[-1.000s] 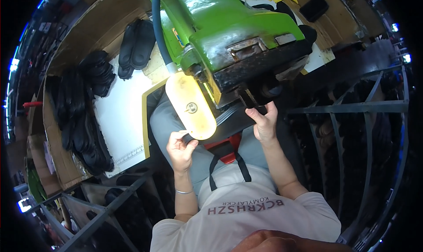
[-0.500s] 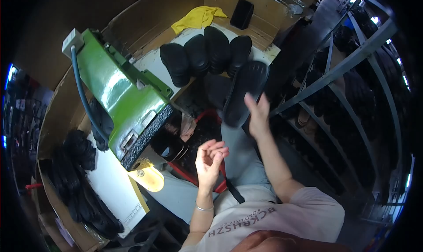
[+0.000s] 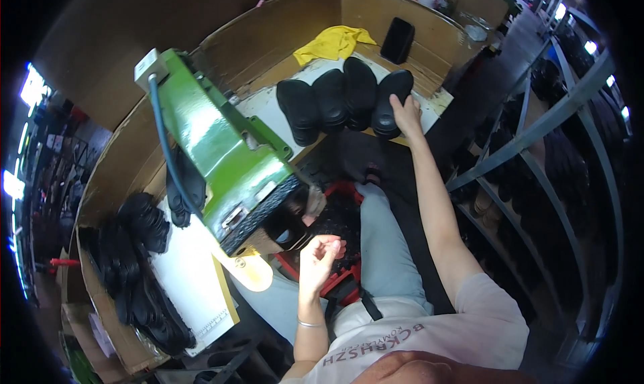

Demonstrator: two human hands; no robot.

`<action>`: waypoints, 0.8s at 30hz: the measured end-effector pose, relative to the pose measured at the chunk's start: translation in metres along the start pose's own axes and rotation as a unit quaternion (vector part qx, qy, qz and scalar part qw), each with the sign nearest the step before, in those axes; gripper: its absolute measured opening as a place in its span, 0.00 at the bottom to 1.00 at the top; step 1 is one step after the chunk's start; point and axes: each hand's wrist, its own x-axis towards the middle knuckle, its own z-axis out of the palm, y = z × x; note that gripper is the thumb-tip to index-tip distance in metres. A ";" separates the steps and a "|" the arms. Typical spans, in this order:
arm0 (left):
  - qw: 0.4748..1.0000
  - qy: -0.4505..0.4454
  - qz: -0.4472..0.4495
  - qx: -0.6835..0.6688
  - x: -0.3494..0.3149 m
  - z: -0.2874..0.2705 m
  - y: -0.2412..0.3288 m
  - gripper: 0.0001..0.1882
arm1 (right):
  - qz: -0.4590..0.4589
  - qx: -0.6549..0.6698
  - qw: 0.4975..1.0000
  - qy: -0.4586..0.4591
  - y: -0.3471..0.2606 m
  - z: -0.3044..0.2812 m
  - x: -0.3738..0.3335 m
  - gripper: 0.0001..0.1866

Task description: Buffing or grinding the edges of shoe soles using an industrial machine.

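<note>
At the far right end of a row of stacks, my right hand [image 3: 408, 118] is closed on the edge of a black shoe sole [image 3: 394, 89], which lies on the right stack. Close beside it on the white tabletop [image 3: 258, 107] stand more stacks of black soles [image 3: 329, 97]. My left hand [image 3: 323, 255] hovers over my lap, fingers curled in with the thumb against them and nothing visible in them. It is just right of the lower end of a green machine [image 3: 215, 156], whose working parts are mostly hidden in shadow.
A yellow cloth [image 3: 333, 44] and a black rectangular object [image 3: 398, 40] lie by the cardboard wall [image 3: 268, 22]. Between my legs stands a red container [image 3: 349, 277] with dark scraps. Heaped black soles [image 3: 127, 263] fill the left side; a metal rack [image 3: 537, 132] rises on the right.
My right hand has carried the single sole away from my lap and up to the right stack. My left hand has stayed near its place, fingers curled further. The view has shifted slightly.
</note>
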 end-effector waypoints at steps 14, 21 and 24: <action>0.879 0.405 0.219 0.123 0.046 -0.141 0.022 0.09 | -0.272 0.259 0.924 0.074 -0.075 -0.002 -0.101 0.22; 0.674 0.615 0.263 0.312 0.090 -0.263 0.097 0.15 | -0.279 0.411 0.867 0.027 -0.062 0.000 -0.145 0.25; 0.692 0.598 0.082 0.396 0.124 -0.306 0.105 0.22 | -0.294 0.246 0.923 0.037 -0.038 0.000 -0.171 0.26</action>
